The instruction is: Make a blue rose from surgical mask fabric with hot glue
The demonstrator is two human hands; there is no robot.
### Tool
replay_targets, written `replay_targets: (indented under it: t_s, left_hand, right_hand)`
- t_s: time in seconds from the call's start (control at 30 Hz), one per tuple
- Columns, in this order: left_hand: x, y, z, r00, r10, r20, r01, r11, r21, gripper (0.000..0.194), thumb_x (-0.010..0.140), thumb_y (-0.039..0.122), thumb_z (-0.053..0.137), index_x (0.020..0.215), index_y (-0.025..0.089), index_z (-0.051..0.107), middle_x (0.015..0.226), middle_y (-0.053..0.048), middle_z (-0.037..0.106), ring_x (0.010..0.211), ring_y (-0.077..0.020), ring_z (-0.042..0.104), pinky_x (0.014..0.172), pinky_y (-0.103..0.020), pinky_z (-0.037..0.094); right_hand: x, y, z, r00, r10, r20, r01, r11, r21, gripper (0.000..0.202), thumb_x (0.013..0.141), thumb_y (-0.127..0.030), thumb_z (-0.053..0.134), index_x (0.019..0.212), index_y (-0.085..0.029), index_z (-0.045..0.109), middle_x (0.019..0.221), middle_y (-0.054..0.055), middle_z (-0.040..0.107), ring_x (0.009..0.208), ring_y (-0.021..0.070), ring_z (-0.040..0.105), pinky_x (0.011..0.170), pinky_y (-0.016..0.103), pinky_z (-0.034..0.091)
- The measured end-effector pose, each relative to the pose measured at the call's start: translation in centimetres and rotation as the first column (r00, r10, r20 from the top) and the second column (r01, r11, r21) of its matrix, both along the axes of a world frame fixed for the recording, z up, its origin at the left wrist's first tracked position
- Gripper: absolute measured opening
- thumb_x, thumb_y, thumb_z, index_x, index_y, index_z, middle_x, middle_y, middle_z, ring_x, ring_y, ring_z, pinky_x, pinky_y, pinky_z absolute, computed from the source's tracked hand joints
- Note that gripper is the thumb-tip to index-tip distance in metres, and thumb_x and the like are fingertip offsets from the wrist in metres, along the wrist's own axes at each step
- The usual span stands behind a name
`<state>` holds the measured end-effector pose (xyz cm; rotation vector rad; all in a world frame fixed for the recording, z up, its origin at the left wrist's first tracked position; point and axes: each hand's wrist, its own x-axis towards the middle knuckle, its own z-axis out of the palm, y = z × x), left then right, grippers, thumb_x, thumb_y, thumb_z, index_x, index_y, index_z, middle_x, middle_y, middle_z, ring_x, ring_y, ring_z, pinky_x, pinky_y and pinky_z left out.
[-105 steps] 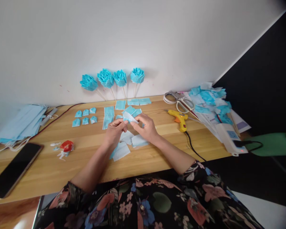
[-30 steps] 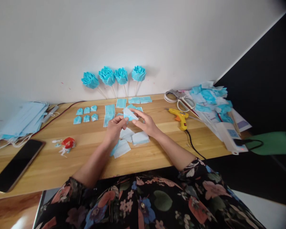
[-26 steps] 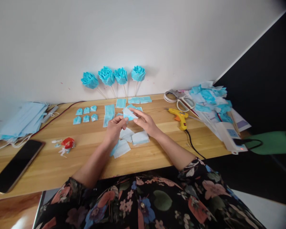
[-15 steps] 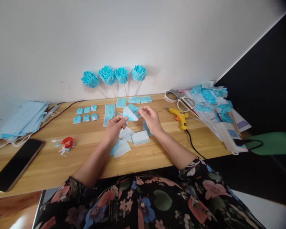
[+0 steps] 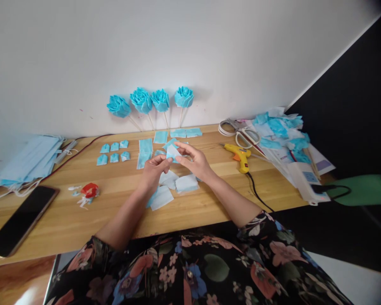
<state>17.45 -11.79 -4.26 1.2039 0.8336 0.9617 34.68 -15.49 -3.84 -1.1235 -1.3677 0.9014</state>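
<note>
My craft corner at home: wooden surface [image 5: 82, 220] against a plain wall, glue gun [image 5: 239, 157], scissors [image 5: 241, 133], stacked face masks [image 5: 28, 159], finished blue flowers [image 5: 150, 101], phone [image 5: 20, 220].

Both bare forearms reach forward, left hand [image 5: 152, 171] and right hand [image 5: 195, 163] meeting fingertip to fingertip, fingers pinched.

Occlusions, head view
Phone [image 5: 20, 221] corner cut by the left edge; left hand [image 5: 152, 174] hides part of the cut mask pieces [image 5: 161, 197].
</note>
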Motion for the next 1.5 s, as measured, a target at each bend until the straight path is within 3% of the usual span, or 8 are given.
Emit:
replay_targets:
  t_s: [0.13,0.3,0.53,0.7,0.83,1.0,1.3,1.5]
  left_hand:
    - [0.0,-0.1,-0.1,0.999,-0.020,-0.029,0.021,1.000,0.023,0.029,0.076,0.038,0.077,0.061,0.018,0.061,0.051,0.004,0.049,0.054,-0.0094,0.040,0.059,-0.027,0.031]
    - [0.0,-0.3,0.3,0.997,-0.019,-0.079,0.022,0.999,0.038,0.030,0.076,0.037,0.075,0.059,0.018,0.059,0.052,0.004,0.048,0.053,-0.0091,0.039,0.058,-0.026,0.030]
    - [0.1,-0.4,0.7,0.996,-0.017,-0.082,0.021,0.999,0.042,0.029,0.075,0.036,0.074,0.059,0.018,0.058,0.052,0.003,0.048,0.054,-0.0094,0.039,0.058,-0.026,0.031]
    - [0.0,-0.2,0.4,1.000,0.000,-0.025,0.000,1.000,0.008,0.030,0.074,0.034,0.075,0.057,0.018,0.057,0.051,0.004,0.048,0.053,-0.0088,0.039,0.058,-0.026,0.031]
    - [-0.1,0.2,0.1,0.999,0.018,0.040,-0.017,0.999,-0.030,0.027,0.073,0.033,0.076,0.060,0.018,0.058,0.049,0.005,0.048,0.051,-0.0081,0.039,0.057,-0.025,0.031]
    - [-0.1,0.3,0.0,0.998,0.034,0.045,-0.031,0.998,-0.047,0.028,0.073,0.034,0.078,0.061,0.018,0.058,0.048,0.005,0.048,0.050,-0.0082,0.040,0.056,-0.026,0.031]
    - [-0.3,0.5,0.0,0.998,0.046,0.037,-0.044,0.998,-0.049,0.028,0.073,0.034,0.077,0.060,0.018,0.058,0.049,0.004,0.049,0.050,-0.0086,0.040,0.056,-0.026,0.030]
    - [-0.4,0.6,0.0,0.998,0.056,0.042,-0.055,0.998,-0.038,0.031,0.073,0.034,0.078,0.058,0.018,0.057,0.049,0.004,0.050,0.051,-0.0084,0.041,0.057,-0.026,0.032]
  right_hand:
    - [-0.2,-0.2,0.3,0.993,-0.037,0.109,0.033,0.999,0.036,0.048,0.082,-0.030,0.068,0.130,-0.025,0.064,0.103,0.003,0.073,0.098,0.0193,0.066,0.099,0.040,0.050]
    - [-0.5,-0.4,0.6,0.991,-0.061,0.121,0.058,0.998,0.028,0.046,0.082,-0.025,0.063,0.128,-0.027,0.066,0.090,-0.001,0.068,0.087,0.0169,0.062,0.094,0.037,0.050]
    - [-0.6,-0.3,0.2,0.999,-0.016,0.039,0.016,1.000,-0.003,0.047,0.083,-0.026,0.063,0.129,-0.026,0.064,0.089,-0.001,0.067,0.087,0.0166,0.061,0.092,0.036,0.048]
    - [0.1,0.2,0.2,0.989,-0.031,-0.143,0.025,0.999,-0.042,0.045,0.086,-0.032,0.060,0.130,-0.024,0.063,0.091,0.000,0.068,0.084,0.0158,0.062,0.084,0.032,0.049]
    - [0.8,0.8,0.5,0.958,-0.170,-0.230,0.166,0.985,-0.037,0.041,0.082,-0.040,0.068,0.120,-0.024,0.066,0.089,0.001,0.070,0.091,0.0176,0.064,0.089,0.033,0.050]
    - [0.9,1.0,0.5,0.941,-0.242,-0.235,0.234,0.970,-0.063,0.030,0.077,-0.049,0.074,0.087,-0.021,0.068,0.084,0.002,0.071,0.085,0.0176,0.066,0.083,0.033,0.051]
    - [1.0,0.8,0.5,0.951,-0.211,-0.227,0.213,0.977,-0.017,0.027,0.086,-0.047,0.063,0.079,-0.021,0.065,0.071,0.000,0.064,0.072,0.0150,0.057,0.076,0.030,0.047]
    - [1.3,0.5,0.6,0.967,-0.188,-0.171,0.198,0.979,0.047,0.031,0.092,-0.039,0.051,0.066,-0.022,0.052,0.065,-0.002,0.051,0.067,0.0146,0.049,0.072,0.029,0.042]
